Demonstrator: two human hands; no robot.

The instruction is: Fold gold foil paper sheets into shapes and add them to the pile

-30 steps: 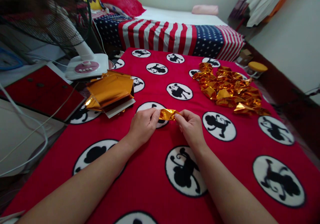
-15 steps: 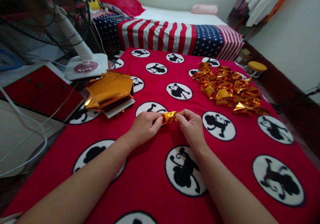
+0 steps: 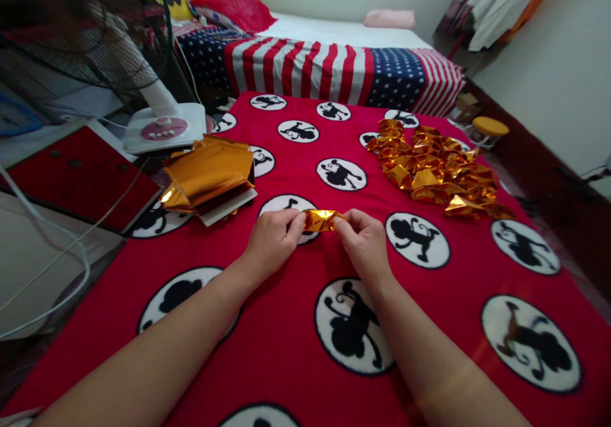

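Note:
A small folded piece of gold foil paper (image 3: 321,220) is stretched between my two hands above the red cloth (image 3: 286,300). Its left end is pinched by my left hand (image 3: 277,236), thumb against fingers. My right hand (image 3: 363,241) pinches the right end the same way. To the left lies a stack of flat gold foil sheets (image 3: 207,172), with a pale sheet edge showing beneath. A heap of folded gold foil pieces (image 3: 429,166) rests at the right rear of the cloth.
A white fan base (image 3: 165,128) stands at the back left, beside a dark red box (image 3: 86,172) and white cables. Behind is a bed (image 3: 305,67) with a red pillow (image 3: 238,8). A yellow stool (image 3: 491,126) is at the right.
My left hand has shifted slightly left, and more of the foil piece shows between my fingers. My right hand has barely moved.

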